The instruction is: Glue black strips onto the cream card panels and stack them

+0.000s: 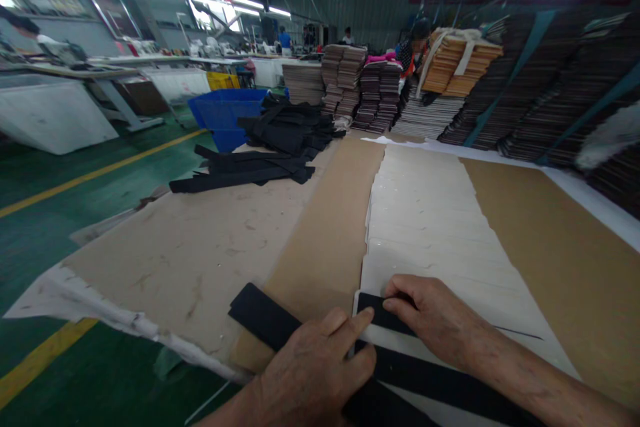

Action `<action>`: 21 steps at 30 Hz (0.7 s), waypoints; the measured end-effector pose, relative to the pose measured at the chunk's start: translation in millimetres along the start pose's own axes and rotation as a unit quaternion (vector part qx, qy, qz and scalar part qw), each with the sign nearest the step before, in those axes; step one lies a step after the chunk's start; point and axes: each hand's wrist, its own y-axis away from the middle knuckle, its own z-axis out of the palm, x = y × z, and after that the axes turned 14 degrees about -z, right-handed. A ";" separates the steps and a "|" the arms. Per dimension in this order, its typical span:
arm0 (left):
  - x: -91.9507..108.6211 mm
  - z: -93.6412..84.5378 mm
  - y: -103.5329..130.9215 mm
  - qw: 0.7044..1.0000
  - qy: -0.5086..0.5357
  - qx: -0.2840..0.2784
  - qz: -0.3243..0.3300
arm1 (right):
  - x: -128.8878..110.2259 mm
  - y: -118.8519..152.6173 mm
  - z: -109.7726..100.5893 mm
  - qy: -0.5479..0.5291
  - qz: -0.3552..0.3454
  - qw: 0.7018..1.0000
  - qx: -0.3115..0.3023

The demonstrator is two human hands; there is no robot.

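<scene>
- Fingers of the right hand close in a pinch, index and thumb at the far edge of the upper black strip; the grip is clenched on that strip; the forearm comes in from the right.
- The left hand lies palm down with a fingertip on the left end of the same strip; whether its grip also grasps the slanting black strip beneath it, I cannot tell.
- The upper black strip lies over the pale sheets, at their near left edge; the lower black strip runs below it, a pale band between them.
- The slanting black strip sticks out to the left of the left hand, over the brown paper and the beige covering of the worktop; a second brown area lies right of the pale sheets.
- At the far left of the worktop is a heap of black strips, with looser ones nearer; a blue bin stands just beside the heap.
- Stacked bundles line the back; an orange-brown bundle sits on one stack; a person is behind them, partly hidden.
</scene>
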 end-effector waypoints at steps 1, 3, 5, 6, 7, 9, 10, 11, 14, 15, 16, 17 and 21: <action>-0.3 -0.4 -0.2 1.000 0.002 -0.003 0.002 | 0.2 -0.1 0.0 0.002 0.000 1.000 -0.001; -0.9 -0.9 -0.2 1.000 0.000 -0.007 0.009 | 0.3 -0.3 -0.2 0.004 -0.001 1.000 -0.003; -1.3 -1.2 -0.1 1.000 -0.003 -0.007 0.011 | -0.4 -0.8 -0.2 0.007 -0.003 1.000 -0.004; -1.3 -1.3 0.0 1.000 -0.005 -0.007 0.010 | -1.0 -1.1 -0.1 0.009 -0.003 1.000 -0.004; -1.3 -1.5 0.0 1.000 -0.007 -0.008 0.010 | -1.6 -1.4 0.1 0.013 -0.003 1.000 -0.003; -1.2 -1.9 -0.1 1.000 -0.006 -0.013 0.011 | -2.5 -1.9 0.9 0.018 -0.002 1.000 0.000; -1.2 -2.0 -0.2 1.000 -0.005 -0.015 0.014 | -2.5 -2.0 1.1 0.019 -0.002 1.000 0.003; -1.2 -2.1 -0.4 1.000 -0.003 -0.015 0.015 | -2.2 -1.9 1.0 0.018 -0.003 1.000 0.007; -1.9 -0.7 -1.5 1.000 0.002 -0.012 0.017 | 1.7 1.1 -4.4 -0.004 0.004 1.000 0.016; -2.3 0.3 -2.0 1.000 0.002 -0.011 0.016 | 4.1 3.8 -8.6 -0.018 0.009 1.000 0.016; -2.8 1.8 -2.4 1.000 0.001 -0.010 0.014 | 7.4 8.0 -14.2 -0.036 0.016 0.999 0.012; -3.6 3.8 -2.7 1.000 0.001 -0.009 0.012 | 11.6 14.0 -21.1 -0.054 0.023 0.998 0.003; -8.6 17.1 -2.0 1.000 0.000 0.009 0.009 | 38.7 56.5 -55.6 -0.139 0.067 0.987 -0.036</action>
